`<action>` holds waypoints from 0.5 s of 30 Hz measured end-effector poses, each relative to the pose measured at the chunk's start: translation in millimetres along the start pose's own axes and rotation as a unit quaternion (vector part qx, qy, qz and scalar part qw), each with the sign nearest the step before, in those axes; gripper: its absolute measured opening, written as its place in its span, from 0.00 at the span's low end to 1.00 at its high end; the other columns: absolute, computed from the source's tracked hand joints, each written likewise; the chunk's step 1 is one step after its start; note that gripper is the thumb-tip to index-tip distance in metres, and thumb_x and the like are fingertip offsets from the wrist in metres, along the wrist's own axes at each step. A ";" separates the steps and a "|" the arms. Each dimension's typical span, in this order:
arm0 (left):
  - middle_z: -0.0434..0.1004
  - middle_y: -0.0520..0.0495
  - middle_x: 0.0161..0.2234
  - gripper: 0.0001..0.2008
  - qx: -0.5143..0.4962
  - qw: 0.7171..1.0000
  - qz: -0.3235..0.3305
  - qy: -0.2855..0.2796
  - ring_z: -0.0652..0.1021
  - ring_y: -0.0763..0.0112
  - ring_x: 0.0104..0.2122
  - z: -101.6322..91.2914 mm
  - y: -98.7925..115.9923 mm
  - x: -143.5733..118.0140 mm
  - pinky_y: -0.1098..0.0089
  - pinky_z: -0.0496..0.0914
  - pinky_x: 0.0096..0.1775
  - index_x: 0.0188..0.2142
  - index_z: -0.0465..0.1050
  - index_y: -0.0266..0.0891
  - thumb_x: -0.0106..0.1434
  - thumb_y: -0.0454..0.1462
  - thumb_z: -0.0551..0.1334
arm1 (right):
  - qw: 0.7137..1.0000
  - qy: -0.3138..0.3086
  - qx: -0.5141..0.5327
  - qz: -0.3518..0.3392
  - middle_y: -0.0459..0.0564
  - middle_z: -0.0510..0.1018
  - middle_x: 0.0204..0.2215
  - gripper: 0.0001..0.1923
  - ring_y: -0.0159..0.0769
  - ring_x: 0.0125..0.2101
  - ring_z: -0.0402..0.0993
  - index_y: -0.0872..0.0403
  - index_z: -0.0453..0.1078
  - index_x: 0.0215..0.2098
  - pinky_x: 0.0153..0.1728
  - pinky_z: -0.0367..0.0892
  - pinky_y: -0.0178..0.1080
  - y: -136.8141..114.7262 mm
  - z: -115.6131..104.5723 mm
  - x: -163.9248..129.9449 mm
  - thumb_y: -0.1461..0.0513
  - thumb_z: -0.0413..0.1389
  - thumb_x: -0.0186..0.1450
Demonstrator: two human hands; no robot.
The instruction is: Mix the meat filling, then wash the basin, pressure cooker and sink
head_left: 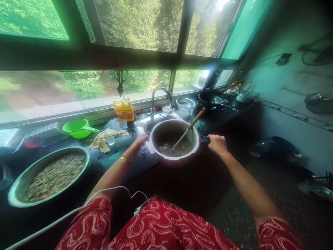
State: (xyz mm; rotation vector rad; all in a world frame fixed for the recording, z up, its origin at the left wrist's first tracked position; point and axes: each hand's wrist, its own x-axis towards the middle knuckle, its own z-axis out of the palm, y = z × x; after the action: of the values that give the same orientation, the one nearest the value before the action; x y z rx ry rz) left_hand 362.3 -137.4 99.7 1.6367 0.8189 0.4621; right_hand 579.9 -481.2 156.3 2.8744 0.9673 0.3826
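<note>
I stand at a dark kitchen counter (145,163) under a wide window (145,27) full of green trees. In front of me sits a round metal pot (173,140) with a pale rim, at the counter's edge just before the sink (158,119) and its curved tap (160,93). My right hand (218,144) is closed around the pot's short dark handle (204,139) on its right side. My left hand (140,140) rests against the pot's left rim; I cannot tell whether its fingers grip anything there. A gold bangle (125,159) sits on that wrist. Inside the pot lies dark, wet food, and a ladle (187,129) with a wooden grip leans in it, its grip sticking up past the far right rim.

To my left, a large wide bowl (15,187) holds a heap of small grey-brown grains. Behind it is a green plastic strainer (78,127), and near the tap a yellow bottle (124,109). Further right along the counter are a steel bowl (185,103) and a dark pan (212,100). My red patterned sleeves (156,225) fill the bottom of the view.
</note>
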 end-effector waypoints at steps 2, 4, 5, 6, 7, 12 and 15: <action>0.56 0.55 0.15 0.11 -0.001 1.000 -0.007 -0.025 0.59 0.77 0.16 41.5 -3.9 26.4 0.75 0.51 0.19 0.21 0.63 0.37 0.53 0.40 0.62 | 1.000 -0.009 -0.010 0.019 0.55 0.80 0.39 0.15 0.42 0.41 0.74 0.55 0.74 0.42 0.38 0.55 0.41 27.1 21.1 8.0 0.70 0.49 0.62; 0.55 0.56 0.15 0.11 -0.005 0.999 -0.011 -0.051 0.58 0.78 0.16 75.9 -6.8 56.1 0.75 0.50 0.19 0.22 0.62 0.38 0.54 0.40 0.62 | 0.999 -0.017 -0.016 0.034 0.55 0.80 0.39 0.16 0.42 0.41 0.74 0.55 0.74 0.42 0.38 0.55 0.41 48.9 38.7 21.4 0.70 0.48 0.62; 0.55 0.56 0.15 0.11 -0.009 0.998 -0.014 -0.062 0.58 0.78 0.17 90.9 -8.0 72.2 0.74 0.49 0.20 0.22 0.62 0.38 0.54 0.40 0.61 | 0.999 -0.021 -0.019 0.040 0.55 0.80 0.39 0.16 0.42 0.42 0.74 0.54 0.74 0.42 0.38 0.55 0.41 58.3 46.3 30.1 0.71 0.48 0.61; 0.55 0.56 0.15 0.11 -0.013 0.997 -0.016 -0.071 0.57 0.78 0.17 104.8 -9.2 88.7 0.74 0.49 0.20 0.22 0.61 0.39 0.54 0.41 0.61 | 0.998 -0.025 -0.023 0.044 0.55 0.80 0.39 0.16 0.42 0.42 0.74 0.54 0.74 0.42 0.39 0.55 0.42 67.0 53.4 40.0 0.71 0.48 0.61; 0.55 0.56 0.16 0.11 -0.018 0.997 -0.018 -0.077 0.57 0.78 0.17 117.8 -10.6 105.3 0.74 0.49 0.20 0.22 0.61 0.39 0.55 0.41 0.60 | 0.998 -0.029 -0.027 0.048 0.55 0.80 0.39 0.17 0.43 0.42 0.73 0.54 0.74 0.42 0.39 0.55 0.42 75.3 60.0 50.6 0.71 0.48 0.61; 0.55 0.55 0.17 0.11 -0.020 0.995 -0.037 -0.089 0.58 0.77 0.19 171.9 -17.3 174.1 0.73 0.49 0.21 0.22 0.60 0.39 0.56 0.41 0.59 | 0.997 -0.023 -0.033 0.068 0.58 0.78 0.39 0.18 0.45 0.43 0.71 0.56 0.74 0.44 0.44 0.56 0.44 114.9 88.1 104.9 0.70 0.48 0.60; 0.56 0.55 0.17 0.12 -0.011 0.993 -0.051 -0.104 0.58 0.77 0.19 193.5 -15.7 198.1 0.73 0.50 0.22 0.23 0.60 0.39 0.58 0.42 0.58 | 0.996 0.013 -0.010 0.091 0.58 0.78 0.37 0.17 0.48 0.46 0.68 0.56 0.75 0.43 0.50 0.55 0.49 136.0 99.8 131.2 0.70 0.49 0.60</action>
State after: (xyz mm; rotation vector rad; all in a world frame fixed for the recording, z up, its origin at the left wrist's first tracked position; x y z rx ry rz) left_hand 625.5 -125.0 13.0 1.5831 0.7345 0.2233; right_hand 786.2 -510.2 108.9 2.9560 0.7012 0.4425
